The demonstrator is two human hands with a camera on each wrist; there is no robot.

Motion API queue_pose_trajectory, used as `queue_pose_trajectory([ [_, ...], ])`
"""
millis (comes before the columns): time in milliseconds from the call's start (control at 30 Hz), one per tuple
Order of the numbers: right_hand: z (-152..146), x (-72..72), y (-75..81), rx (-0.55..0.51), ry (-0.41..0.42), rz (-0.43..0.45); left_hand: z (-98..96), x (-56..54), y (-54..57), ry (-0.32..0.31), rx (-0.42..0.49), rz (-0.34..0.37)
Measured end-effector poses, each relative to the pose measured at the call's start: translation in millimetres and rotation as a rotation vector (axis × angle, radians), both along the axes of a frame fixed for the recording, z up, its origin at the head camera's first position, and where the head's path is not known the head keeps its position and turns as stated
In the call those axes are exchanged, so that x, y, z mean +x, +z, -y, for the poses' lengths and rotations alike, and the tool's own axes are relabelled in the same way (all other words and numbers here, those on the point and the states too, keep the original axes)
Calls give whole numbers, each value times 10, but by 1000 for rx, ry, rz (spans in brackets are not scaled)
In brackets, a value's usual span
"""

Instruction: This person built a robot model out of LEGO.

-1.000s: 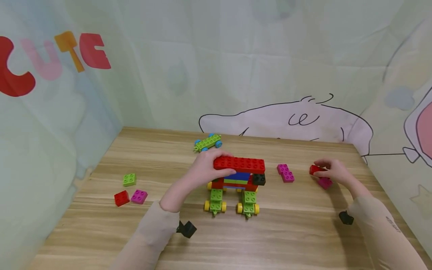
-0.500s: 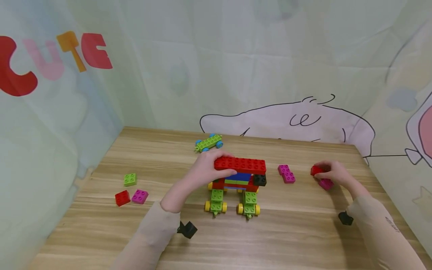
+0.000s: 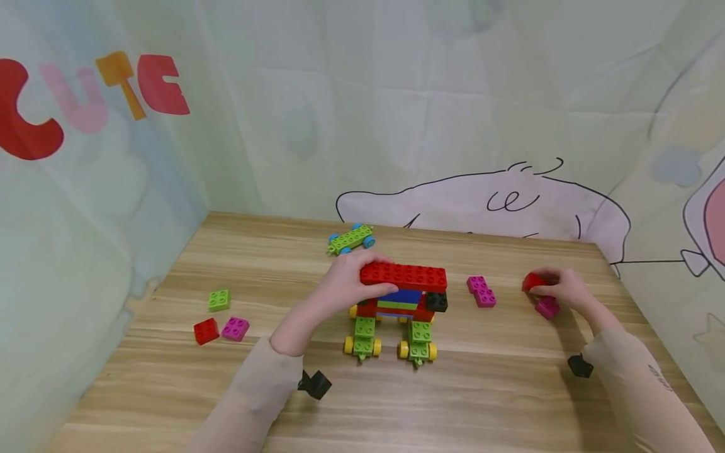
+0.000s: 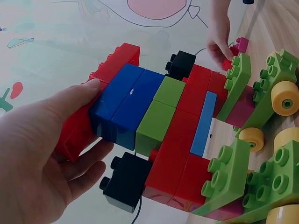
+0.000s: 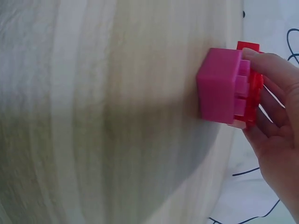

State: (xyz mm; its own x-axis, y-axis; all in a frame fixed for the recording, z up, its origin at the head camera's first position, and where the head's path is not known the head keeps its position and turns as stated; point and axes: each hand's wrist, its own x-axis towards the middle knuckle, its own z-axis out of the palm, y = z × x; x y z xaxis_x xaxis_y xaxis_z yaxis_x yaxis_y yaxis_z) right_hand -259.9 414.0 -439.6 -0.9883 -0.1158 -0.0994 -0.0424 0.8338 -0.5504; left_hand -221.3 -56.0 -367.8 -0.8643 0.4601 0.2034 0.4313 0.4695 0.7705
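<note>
Plainly, a red brick (image 3: 531,281) sits pinched in the right hand (image 3: 566,289).

Wood-grain table (image 3: 453,402), pale printed backdrop (image 3: 362,113), colourful CUTE letters (image 3: 117,69), black-outlined cartoon figure (image 3: 470,204)

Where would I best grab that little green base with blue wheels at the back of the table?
I'd pinch the green base across the middle of its long sides, coming from above. It sits studs up, and the blue wheels jut out near both ends, leaving the middle free. The left hand is just in front, so reaching low from there looks awkward.
</note>
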Motion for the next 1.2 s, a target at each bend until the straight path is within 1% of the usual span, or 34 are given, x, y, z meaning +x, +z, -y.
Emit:
queue_pose_trajectory([
  [167, 50, 6, 121, -39, -36, -68, -5, 6, 5, 6, -3, 6],
  [267, 113, -8, 211, -37, -47, -120, -5, 5, 4, 8, -5, 16],
  [433, 307, -25, 419, -36, -69, -182, -2, -4, -10, 6, -8, 18],
  [500, 423, -24, 520, -56, -67, -204, -3, -7, -14, 6, -9, 17],
  [700, 855, -1, 796, -137, -38, -264, 0, 7, 5, 7, -14, -21],
  [900, 1281, 92, 1015, -222, 4, -282, -3, 30, 34, 16, -32, -48],
  [1000, 1464, 153, 1119, -255, 31, -289, -2, 33, 58, 15, -20, -78],
  [1033, 1519, 172, 1148, -262, 43, -296, -2, 34, 72, 13, -16, -98],
  [1200, 1798, 267, 1269, -293, 100, -337, -9, 45, 161, 15, 4, -160],
])
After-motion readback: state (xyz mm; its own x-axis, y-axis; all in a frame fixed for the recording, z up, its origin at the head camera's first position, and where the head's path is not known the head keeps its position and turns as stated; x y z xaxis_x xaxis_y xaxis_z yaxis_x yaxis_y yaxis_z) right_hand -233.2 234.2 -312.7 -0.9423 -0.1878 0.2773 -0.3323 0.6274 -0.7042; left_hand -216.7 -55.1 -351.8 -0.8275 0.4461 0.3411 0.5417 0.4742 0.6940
